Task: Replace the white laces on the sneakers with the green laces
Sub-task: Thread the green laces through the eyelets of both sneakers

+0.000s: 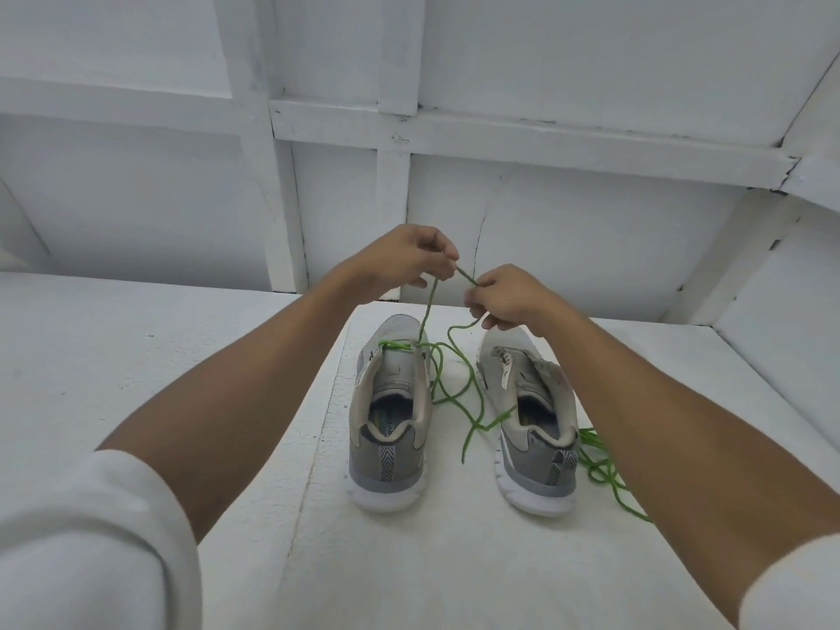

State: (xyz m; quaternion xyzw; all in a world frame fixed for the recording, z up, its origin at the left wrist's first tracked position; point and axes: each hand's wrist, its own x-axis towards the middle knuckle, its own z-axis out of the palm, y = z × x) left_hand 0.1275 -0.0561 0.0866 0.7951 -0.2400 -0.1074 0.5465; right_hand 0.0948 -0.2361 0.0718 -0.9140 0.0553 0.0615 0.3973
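Two grey sneakers stand side by side on a white surface, heels toward me. The left sneaker point(392, 416) has a green lace point(454, 370) threaded through its front eyelets. That lace rises to my hands, which are raised above the toes. My left hand point(409, 261) pinches one strand of it, and my right hand point(509, 297) pinches the lace end close by. Slack lace loops down between the shoes. The right sneaker point(534, 425) shows no lace in its eyelets. A second green lace point(604, 470) lies in a heap just right of its heel.
The shoes stand on a white painted platform point(409, 561) with a seam running down its left side. A white panelled wall point(500, 206) rises directly behind the toes. My forearms and white sleeves fill the lower corners.
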